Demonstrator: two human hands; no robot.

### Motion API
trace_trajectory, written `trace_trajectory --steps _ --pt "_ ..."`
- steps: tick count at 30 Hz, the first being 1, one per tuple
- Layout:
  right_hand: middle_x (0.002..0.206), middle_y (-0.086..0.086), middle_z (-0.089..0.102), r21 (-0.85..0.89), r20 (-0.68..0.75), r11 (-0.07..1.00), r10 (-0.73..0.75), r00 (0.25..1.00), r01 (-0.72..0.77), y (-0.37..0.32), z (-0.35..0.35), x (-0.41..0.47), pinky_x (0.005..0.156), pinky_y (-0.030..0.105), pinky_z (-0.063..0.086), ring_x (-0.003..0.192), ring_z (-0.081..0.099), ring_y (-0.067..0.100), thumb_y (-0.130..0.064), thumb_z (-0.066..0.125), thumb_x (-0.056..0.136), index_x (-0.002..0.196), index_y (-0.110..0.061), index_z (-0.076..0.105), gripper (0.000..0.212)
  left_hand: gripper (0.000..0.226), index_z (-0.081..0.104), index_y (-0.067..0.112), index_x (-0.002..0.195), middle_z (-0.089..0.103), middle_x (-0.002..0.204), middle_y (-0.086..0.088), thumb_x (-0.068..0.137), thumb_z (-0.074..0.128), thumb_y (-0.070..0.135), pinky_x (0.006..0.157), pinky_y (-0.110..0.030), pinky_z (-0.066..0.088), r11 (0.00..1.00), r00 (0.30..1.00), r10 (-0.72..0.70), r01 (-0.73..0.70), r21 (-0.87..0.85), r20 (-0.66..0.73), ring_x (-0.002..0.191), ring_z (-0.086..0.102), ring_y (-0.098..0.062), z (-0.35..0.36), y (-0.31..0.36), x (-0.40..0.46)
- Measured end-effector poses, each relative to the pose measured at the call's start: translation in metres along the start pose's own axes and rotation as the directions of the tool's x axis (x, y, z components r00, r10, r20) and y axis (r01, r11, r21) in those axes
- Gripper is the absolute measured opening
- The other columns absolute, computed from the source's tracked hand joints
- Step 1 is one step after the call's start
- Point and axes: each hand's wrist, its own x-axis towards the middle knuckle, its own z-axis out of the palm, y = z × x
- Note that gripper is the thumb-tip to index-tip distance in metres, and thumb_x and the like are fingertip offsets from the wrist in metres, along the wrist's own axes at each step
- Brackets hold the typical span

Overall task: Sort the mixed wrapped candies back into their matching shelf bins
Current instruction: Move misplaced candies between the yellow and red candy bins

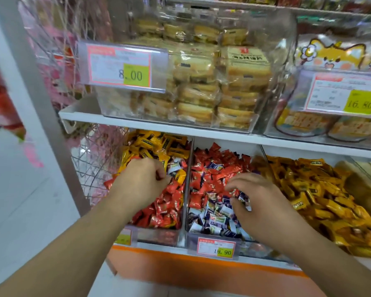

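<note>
Fingers of the left hand [145,179] curl inward over the left bin [156,234], tips drawn together among red, yellow and white-and-purple sweets; whether they pinch one wrapper I cannot tell, since the knuckles hide it. The right hand [253,198] spreads its fingers, bent and apart, down into the middle bin [201,236], touching the heap where red candies [210,168] meet white-and-purple candies [214,219]. Sorting looks far from finished. The left bin holds yellow candies [154,144] at the back, red ones in front and a few white ones between. The middle bin is split between red at the back and white-and-purple in front. Only the right bin [368,189], heaped with gold-wrapped candies [308,189], looks uniform. Most of the picking seems left to do.
</note>
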Motion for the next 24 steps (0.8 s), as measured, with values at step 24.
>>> trace_trajectory --steps 24 --pt "0.122 -0.02 0.059 0.027 0.014 1.0 0.012 1.0 -0.012 0.01 0.005 -0.003 0.104 0.016 0.041 0.119 0.052 0.001 -0.02 0.067 0.096 0.116 -0.029 0.071 0.022 0.013 0.077 0.03 0.1 0.073 0.099 0.006 0.088 0.08 0.026 0.072 -0.02 0.051 0.989 0.994 -0.067 0.055 -0.134 -0.085 0.093 0.068 -0.01 0.007 -0.006 0.023"
